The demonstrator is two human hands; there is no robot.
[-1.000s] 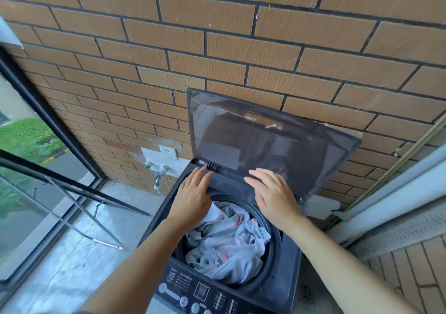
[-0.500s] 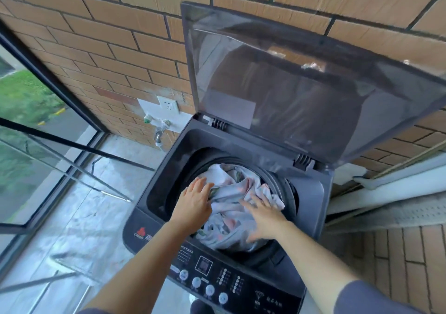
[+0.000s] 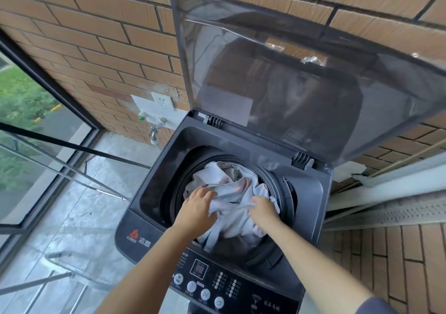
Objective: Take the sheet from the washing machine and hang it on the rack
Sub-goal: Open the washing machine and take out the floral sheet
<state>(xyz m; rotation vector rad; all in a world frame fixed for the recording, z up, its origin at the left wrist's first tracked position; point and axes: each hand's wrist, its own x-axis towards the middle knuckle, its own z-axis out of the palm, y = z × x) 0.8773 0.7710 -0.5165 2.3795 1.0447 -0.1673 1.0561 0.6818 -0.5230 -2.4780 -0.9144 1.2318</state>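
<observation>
A dark grey top-loading washing machine (image 3: 154, 188) stands against the brick wall with its tinted lid (image 3: 301, 79) raised. A crumpled pale sheet with a faint floral print (image 3: 231, 185) fills the drum. Both my hands are down in the drum on the sheet. My left hand (image 3: 196, 208) grips a fold on the sheet's left side, fingers curled into the cloth. My right hand (image 3: 263, 208) grips a bunched ridge of the sheet on the right. A metal drying rack (image 3: 60, 280) shows in part at the lower left.
The control panel (image 3: 217, 287) with round buttons runs along the machine's front edge. A wall socket (image 3: 163, 101) and a tap (image 3: 154, 130) sit left of the machine. Glass window panels (image 3: 29, 144) line the left. White rails (image 3: 391, 193) lean at the right.
Both hands dropped from the lid's edge into the drum and have closed on the sheet. The fabric between them is now bunched up.
</observation>
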